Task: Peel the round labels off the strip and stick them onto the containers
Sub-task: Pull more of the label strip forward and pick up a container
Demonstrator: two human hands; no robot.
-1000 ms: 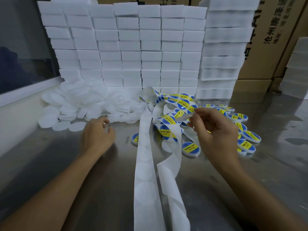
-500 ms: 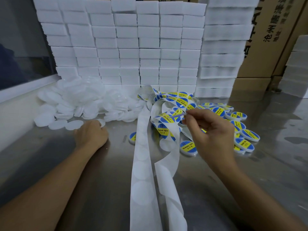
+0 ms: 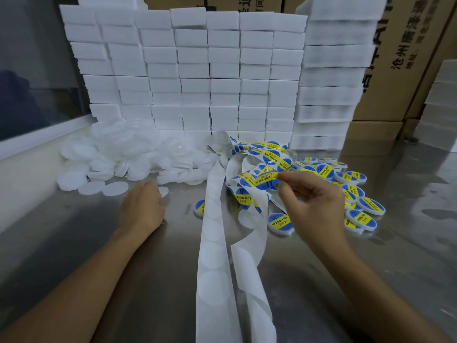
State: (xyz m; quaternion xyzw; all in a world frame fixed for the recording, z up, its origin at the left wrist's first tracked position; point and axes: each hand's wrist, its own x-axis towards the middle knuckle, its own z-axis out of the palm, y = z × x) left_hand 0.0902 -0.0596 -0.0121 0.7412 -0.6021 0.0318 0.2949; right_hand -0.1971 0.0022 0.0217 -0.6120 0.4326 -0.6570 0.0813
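1. Steel worktop [image 3: 346, 280] underfoot of everything here, shiny and bare nearest the camera, with both forearms coming in over it. Plenty of open room on the near left and near right for either arm to swing.

2. Down the middle, the spent backing strip [image 3: 214, 256] runs toward the near edge, its empty circles showing. Risk one: a forearm drags that loose tail and yanks the whole tangle sideways.

3. Left hand [image 3: 141, 206] sits knuckles-up on the worktop, fingers curled under at a plain white container [image 3: 163, 191]; whether it truly grips it, I cannot tell. If it isn't held, the container could skid on that slick steel.

4. Right hand [image 3: 314, 201] is raised, thumb and fingertips pinching a round label [image 3: 265, 179], blue and yellow, at the strip's curl. It looks part-peeled. Pull too fast and the label may fold onto itself or tear; a bad angle could stick it back onto the neighbouring labels.

5. Just beyond, the label strip [image 3: 257, 154] loops in a heap: snagging is likely if it is tugged.

6. Right of it, finished labelled containers [image 3: 356, 206] crowd close by the right wrist, so a sweep that way would scatter them.

7. Far left, the unlabelled container pile [image 3: 118, 154] spreads wide.

8. Farthest back, stacked white blocks [image 3: 210, 70] and cardboard boxes [image 3: 385, 95] wall off the rear: no room to push anything that way.
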